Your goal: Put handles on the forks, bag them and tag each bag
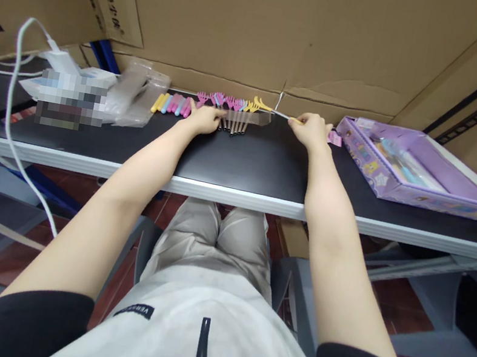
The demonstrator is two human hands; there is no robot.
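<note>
One yellow back scratcher (283,115) is held above the far side of the dark tabletop (263,167), its handle clamped in the right hand (312,131) and its claw pointed left, near the claws of a crowded row. The left hand (205,120) is laid at that row; whether anything is gripped by it cannot be told. Roughly seven handles (172,104), in yellow, blue and pink, are lined up just left of it, while the pink, yellow and blue claws (233,104) are packed too closely to be counted surely. One pink tag (335,138) is seen beside the right hand. One purple box (364,158) is set farther right, and clear plastic bags (135,99) are piled left of the handles.
</note>
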